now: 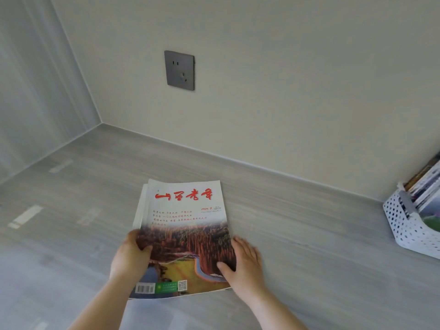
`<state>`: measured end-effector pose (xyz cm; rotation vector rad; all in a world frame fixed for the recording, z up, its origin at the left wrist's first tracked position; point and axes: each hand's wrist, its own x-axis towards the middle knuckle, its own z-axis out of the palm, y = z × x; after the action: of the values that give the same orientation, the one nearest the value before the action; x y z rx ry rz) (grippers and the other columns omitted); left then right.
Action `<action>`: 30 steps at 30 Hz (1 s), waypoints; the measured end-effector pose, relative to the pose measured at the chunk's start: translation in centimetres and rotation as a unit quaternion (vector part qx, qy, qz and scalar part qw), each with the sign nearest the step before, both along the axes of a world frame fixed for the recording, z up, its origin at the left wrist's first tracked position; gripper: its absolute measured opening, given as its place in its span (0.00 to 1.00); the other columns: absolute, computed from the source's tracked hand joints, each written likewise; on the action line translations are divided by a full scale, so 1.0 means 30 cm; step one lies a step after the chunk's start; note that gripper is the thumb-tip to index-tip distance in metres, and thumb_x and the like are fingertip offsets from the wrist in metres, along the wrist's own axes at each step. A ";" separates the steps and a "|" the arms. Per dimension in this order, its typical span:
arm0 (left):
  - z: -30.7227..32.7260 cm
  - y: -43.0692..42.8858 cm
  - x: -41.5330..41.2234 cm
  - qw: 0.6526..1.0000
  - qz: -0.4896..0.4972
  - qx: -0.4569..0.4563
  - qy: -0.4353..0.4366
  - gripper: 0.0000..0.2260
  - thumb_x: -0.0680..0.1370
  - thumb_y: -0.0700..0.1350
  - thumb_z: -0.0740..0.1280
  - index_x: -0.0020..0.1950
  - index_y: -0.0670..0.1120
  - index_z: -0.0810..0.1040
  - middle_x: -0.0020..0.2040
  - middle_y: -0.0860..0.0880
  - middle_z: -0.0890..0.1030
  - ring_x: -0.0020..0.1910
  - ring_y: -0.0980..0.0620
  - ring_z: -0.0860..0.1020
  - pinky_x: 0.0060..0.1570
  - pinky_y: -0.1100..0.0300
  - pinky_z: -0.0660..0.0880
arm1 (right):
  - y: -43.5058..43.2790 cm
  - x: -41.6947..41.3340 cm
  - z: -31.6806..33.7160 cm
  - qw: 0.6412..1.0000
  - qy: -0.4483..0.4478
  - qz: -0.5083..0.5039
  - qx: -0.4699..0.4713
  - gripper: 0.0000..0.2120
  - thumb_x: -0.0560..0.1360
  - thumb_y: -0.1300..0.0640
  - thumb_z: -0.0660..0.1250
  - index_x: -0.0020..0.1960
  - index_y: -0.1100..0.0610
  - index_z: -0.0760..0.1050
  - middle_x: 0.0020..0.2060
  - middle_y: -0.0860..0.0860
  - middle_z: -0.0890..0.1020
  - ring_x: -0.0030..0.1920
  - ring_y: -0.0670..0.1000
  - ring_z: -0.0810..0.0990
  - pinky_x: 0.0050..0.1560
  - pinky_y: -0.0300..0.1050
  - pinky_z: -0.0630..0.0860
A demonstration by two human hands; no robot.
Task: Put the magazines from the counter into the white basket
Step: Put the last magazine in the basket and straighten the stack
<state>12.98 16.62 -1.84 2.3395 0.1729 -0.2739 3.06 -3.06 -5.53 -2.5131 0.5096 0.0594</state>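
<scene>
A small stack of magazines [183, 225] lies on the grey counter [297, 229]; the top cover has red characters and a red-brown landscape photo. My left hand [132, 256] grips the stack's left edge, thumb on the cover. My right hand [245, 260] holds the right edge, thumb on the cover and fingers along the side. The near end of the stack curls slightly off the counter. The white perforated basket [404, 227] stands at the far right, partly cut off by the frame, with several magazines upright inside it.
A grey wall socket [179, 70] sits on the back wall above the stack. The counter meets walls at the back and left, forming a corner at the upper left.
</scene>
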 end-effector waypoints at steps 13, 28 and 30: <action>0.214 -0.208 -0.080 0.929 -0.110 -0.341 -0.093 0.16 0.75 0.31 0.58 0.42 0.54 0.71 0.42 0.49 0.79 0.41 0.48 0.78 0.34 0.63 0.78 | -0.257 -0.045 0.237 0.886 -0.162 -0.217 0.377 0.19 0.73 0.63 0.63 0.63 0.56 0.65 0.54 0.57 0.77 0.49 0.52 0.75 0.52 0.46 0.71; 0.457 -0.994 -0.332 0.908 -0.323 -0.247 -0.101 0.16 0.74 0.34 0.63 0.60 0.44 0.69 0.50 0.50 0.77 0.47 0.48 0.76 0.47 0.52 0.76 | -0.960 -0.568 0.572 0.874 -0.315 -0.245 0.276 0.11 0.70 0.69 0.65 0.38 0.54 0.77 0.23 0.37 0.81 0.28 0.34 0.78 0.30 0.25 0.72; 0.497 -1.117 -0.368 0.897 -0.342 -0.258 -0.106 0.17 0.74 0.34 0.63 0.62 0.42 0.69 0.51 0.49 0.76 0.49 0.48 0.76 0.51 0.50 0.76 | -1.063 -0.627 0.607 0.869 -0.332 -0.259 0.262 0.10 0.71 0.69 0.64 0.38 0.56 0.78 0.22 0.38 0.81 0.27 0.35 0.78 0.29 0.26 0.74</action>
<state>1.93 -16.88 13.07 1.7963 -0.7590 -0.3472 -15.75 -34.96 12.68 -1.6478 0.7267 -0.7448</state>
